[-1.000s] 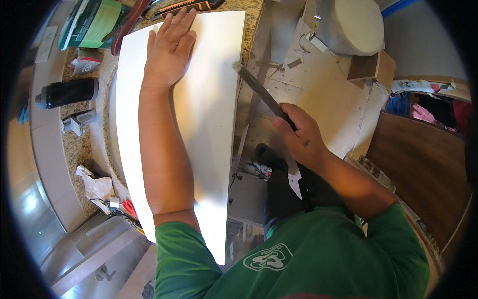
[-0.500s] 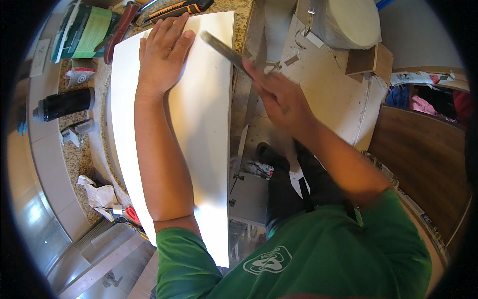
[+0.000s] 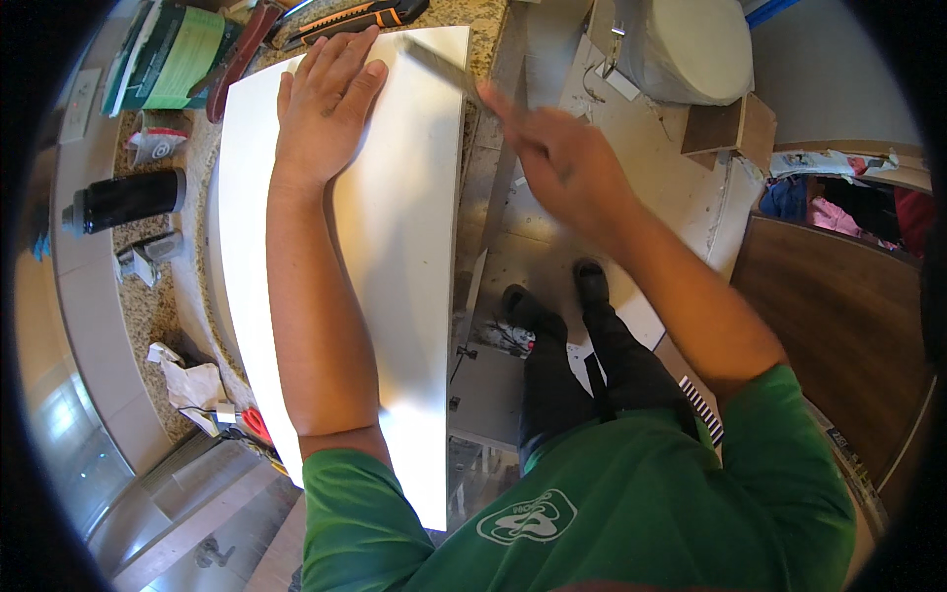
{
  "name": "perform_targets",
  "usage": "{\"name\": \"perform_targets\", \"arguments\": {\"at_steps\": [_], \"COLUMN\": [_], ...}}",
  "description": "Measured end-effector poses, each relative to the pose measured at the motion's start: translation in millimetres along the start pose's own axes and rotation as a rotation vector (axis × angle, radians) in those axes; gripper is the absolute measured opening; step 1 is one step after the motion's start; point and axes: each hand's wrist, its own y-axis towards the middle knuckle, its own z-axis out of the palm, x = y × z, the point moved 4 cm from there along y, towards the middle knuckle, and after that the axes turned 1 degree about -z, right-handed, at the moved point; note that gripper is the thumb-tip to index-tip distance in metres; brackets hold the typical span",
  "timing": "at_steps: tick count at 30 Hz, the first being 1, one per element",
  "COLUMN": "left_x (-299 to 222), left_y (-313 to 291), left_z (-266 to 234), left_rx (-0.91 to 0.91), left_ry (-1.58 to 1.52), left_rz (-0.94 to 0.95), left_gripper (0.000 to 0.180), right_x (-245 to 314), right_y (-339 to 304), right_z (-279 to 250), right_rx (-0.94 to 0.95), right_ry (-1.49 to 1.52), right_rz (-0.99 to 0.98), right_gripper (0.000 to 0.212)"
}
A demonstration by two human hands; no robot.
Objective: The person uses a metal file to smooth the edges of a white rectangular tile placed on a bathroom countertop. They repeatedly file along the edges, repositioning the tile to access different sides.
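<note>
Panel (image 3: 409,237), white, rectangular, under flattened left hand (image 3: 330,104), upper left. Grey bar-shaped tool (image 3: 441,67), clamped in right hand (image 3: 560,163), upper centre, higher than earlier.

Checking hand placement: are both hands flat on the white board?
No: the left hand rests on the white board; the right hand grips a narrow tool.

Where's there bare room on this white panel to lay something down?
Widest bare strip on the white panel: between the left forearm and the panel's right edge, short of the dark tool in the right hand. A narrower one lies left of that forearm. Crowded: the top end, with the left hand and a utility knife beyond.
</note>
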Motion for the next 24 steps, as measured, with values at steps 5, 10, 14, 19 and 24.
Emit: {"name": "perform_targets", "arguments": {"at_steps": [5, 10, 14, 19, 24], "left_x": [1, -1, 2, 7, 10], "left_y": [-1, -5, -9, -6, -7], "left_z": [0, 2, 3, 4, 7], "left_rx": [-0.011, -0.136, -0.148, -0.096, -0.056], "left_ry": [-0.026, 0.121, 0.142, 0.121, -0.012], "left_rz": [-0.007, 0.076, 0.097, 0.053, -0.040], "left_gripper": [0.049, 0.043, 0.043, 0.044, 0.046], "right_x": [10, 31, -12, -22, 10], "right_y": [-4, -42, 32, 12, -24], "right_z": [-10, -8, 12, -3, -4], "right_rx": [-0.001, 0.017, -0.138, -0.057, -0.091], "right_ry": [-0.040, 0.035, 0.092, 0.051, 0.029], "right_rz": [0.057, 0.159, 0.019, 0.177, 0.091], "right_gripper": [0.046, 0.048, 0.051, 0.048, 0.046]}}
